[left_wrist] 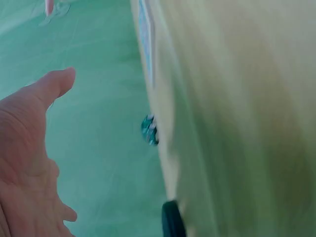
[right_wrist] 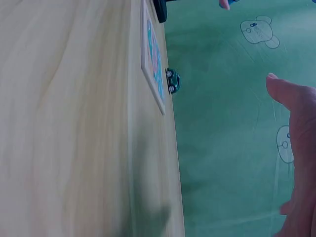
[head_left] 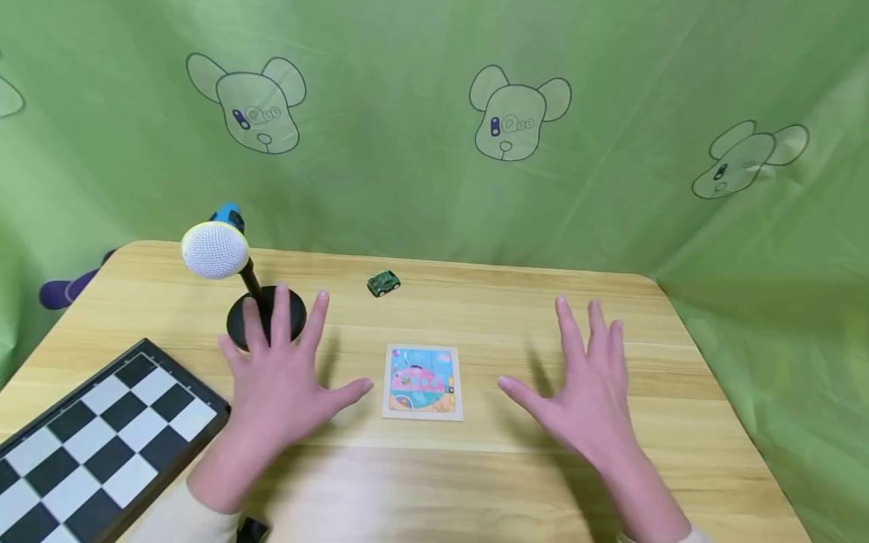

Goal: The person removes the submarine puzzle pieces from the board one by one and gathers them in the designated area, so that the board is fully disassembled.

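Note:
My left hand (head_left: 281, 385) is held above the table with its fingers spread, holding nothing. On the other side, my right hand (head_left: 587, 396) hovers with fingers and thumb stretched out, also holding nothing. Between the two hands lies a square picture puzzle (head_left: 422, 382) in a white frame, with a pink submarine on blue. Neither hand touches it. Beyond it sits a small dark green toy car (head_left: 383, 283), which also shows in the left wrist view and in the right wrist view. The left fingertips overlap the black round base of a toy microphone (head_left: 216, 250) in the head view.
A black and white checkered board (head_left: 102, 445) lies at the left of the wooden table (head_left: 516, 483). A small black object (head_left: 253, 530) is at the near edge. Something purple (head_left: 64, 292) stands beyond the left edge. A green curtain (head_left: 407, 181) hangs behind.

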{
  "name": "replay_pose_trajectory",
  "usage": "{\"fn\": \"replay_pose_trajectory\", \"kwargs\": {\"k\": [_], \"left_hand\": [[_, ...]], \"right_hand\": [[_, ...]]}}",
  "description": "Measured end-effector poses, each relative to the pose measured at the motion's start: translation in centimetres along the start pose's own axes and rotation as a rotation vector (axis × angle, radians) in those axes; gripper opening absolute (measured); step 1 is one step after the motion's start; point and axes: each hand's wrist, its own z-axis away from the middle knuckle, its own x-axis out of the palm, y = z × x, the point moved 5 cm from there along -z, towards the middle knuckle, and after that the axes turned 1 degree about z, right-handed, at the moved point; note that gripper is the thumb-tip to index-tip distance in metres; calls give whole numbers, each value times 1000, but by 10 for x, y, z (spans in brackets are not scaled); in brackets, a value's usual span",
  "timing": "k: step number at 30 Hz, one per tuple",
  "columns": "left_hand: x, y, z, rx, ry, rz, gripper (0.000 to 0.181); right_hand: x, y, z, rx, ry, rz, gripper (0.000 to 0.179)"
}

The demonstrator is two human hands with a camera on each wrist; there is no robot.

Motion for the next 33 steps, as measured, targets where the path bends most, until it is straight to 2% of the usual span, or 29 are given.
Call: {"fn": "replay_pose_trajectory", "kwargs": {"k": [7, 12, 16, 19, 25, 29, 33], "left_hand": [[16, 18, -2, -5, -29, 212, 129], [30, 31, -6, -18, -99, 364, 131], [44, 38, -8, -68, -173, 454, 130], [53, 42, -9, -116, -209, 505, 127], [68, 48, -8, -150, -249, 566, 116], [74, 50, -8, -131, -302, 588, 114], [77, 49, -10, -86, -344, 565, 112]], "right_hand": [[20, -12, -10, 28, -74, -174, 114], [45, -22, -22, 9, -84, -361, 105], [68, -34, -30, 19, -153, -533, 100], [84, -43, -34, 45, -219, -615, 95], [105, -58, -41, 90, -320, -654, 85], [117, -63, -44, 74, -382, -646, 76], [127, -68, -46, 28, -445, -611, 63]]}}
